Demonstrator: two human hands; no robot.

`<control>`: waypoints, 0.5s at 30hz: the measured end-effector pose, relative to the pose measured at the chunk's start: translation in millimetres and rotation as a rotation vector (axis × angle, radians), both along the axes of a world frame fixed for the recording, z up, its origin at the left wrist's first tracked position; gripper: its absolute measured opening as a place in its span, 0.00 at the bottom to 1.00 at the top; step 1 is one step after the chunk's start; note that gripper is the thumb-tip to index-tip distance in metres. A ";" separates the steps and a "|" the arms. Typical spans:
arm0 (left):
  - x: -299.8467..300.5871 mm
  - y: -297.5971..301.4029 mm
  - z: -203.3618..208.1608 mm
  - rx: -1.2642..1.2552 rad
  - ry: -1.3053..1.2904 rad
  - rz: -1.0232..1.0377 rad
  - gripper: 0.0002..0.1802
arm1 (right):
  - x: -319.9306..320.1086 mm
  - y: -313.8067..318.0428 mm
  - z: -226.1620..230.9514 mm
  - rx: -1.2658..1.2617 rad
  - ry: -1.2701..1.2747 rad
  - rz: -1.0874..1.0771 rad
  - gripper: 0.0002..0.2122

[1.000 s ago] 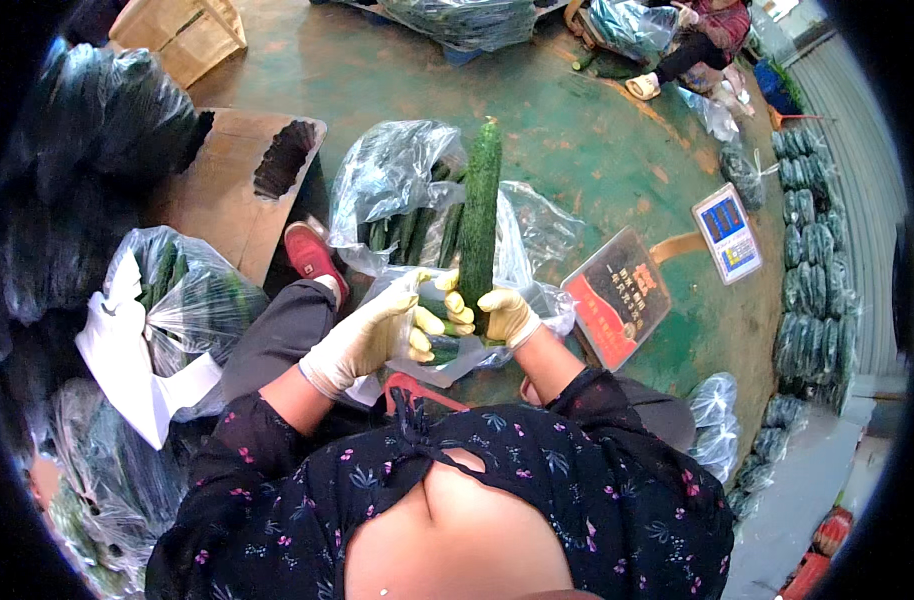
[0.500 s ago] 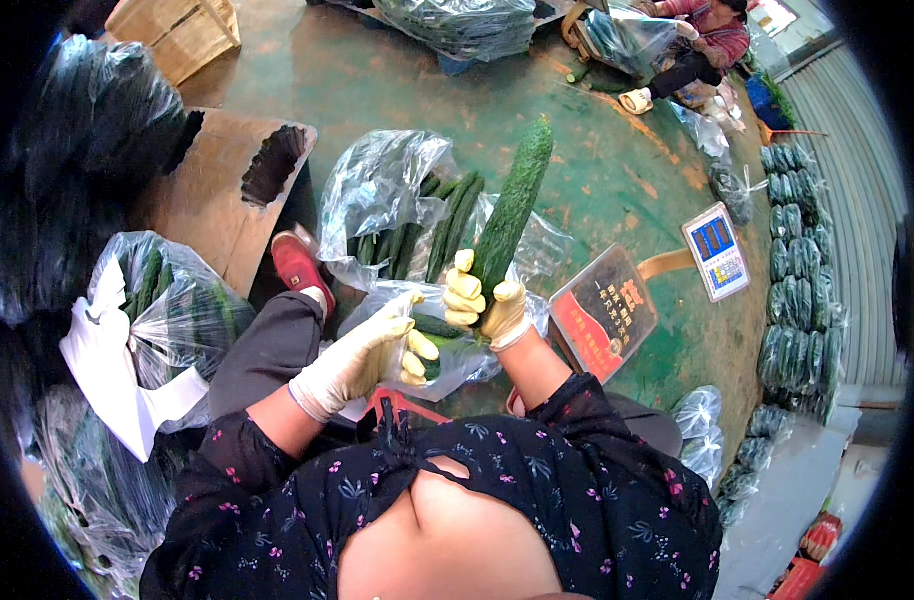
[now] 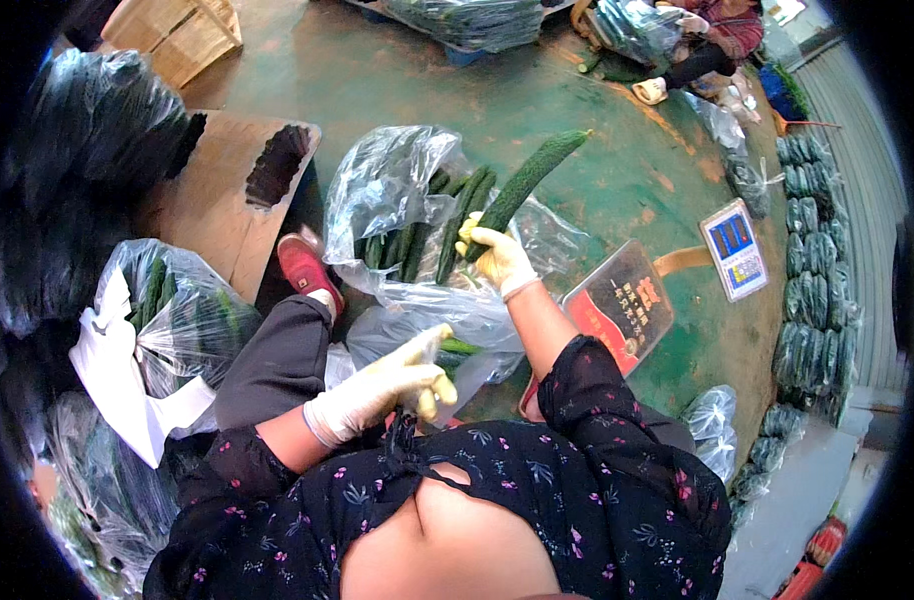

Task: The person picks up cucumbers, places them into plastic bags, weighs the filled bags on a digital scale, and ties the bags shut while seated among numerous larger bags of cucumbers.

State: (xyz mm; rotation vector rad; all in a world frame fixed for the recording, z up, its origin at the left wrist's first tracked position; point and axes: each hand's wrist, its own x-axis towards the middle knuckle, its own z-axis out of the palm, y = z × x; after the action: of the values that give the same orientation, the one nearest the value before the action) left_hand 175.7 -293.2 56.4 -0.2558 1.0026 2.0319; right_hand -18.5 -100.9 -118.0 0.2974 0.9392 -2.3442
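The person's right hand [image 3: 502, 262] grips a long green cucumber [image 3: 533, 178] by its near end, its far end pointing away and rightward, just beside the cucumbers in an open plastic bag [image 3: 377, 165]. The left hand [image 3: 377, 393], fingers half curled, holds the edge of a nearer clear bag [image 3: 389, 328] on the green floor [image 3: 627, 205].

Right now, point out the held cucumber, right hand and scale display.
Held cucumber [image 3: 533, 178], head view: mid-length.
Right hand [image 3: 503, 262], head view: back of the glove.
Scale display [image 3: 734, 250], head view: panel's centre.
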 end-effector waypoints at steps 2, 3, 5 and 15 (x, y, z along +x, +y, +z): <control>-1.8 -0.1 12.1 -0.027 -0.023 -0.085 0.38 | -15.7 0.1 -51.8 0.178 -0.204 -0.077 0.10; -3.8 0.5 20.2 -0.093 -0.001 -0.091 0.39 | -16.6 -1.6 -78.3 0.254 -0.286 -0.122 0.08; -6.5 -1.3 20.8 -0.005 -0.048 -0.039 0.37 | -15.0 19.4 -142.7 0.342 -0.397 -0.060 0.05; -15.2 -18.0 1.2 -0.021 -0.060 0.236 0.34 | -4.0 54.6 -148.2 1.399 -0.269 0.059 0.11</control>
State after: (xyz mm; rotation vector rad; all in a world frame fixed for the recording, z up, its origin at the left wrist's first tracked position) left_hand 160.4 -311.2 57.5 -0.4627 0.9952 2.2116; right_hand -22.5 -46.3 -266.2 1.0320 2.2110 -1.1579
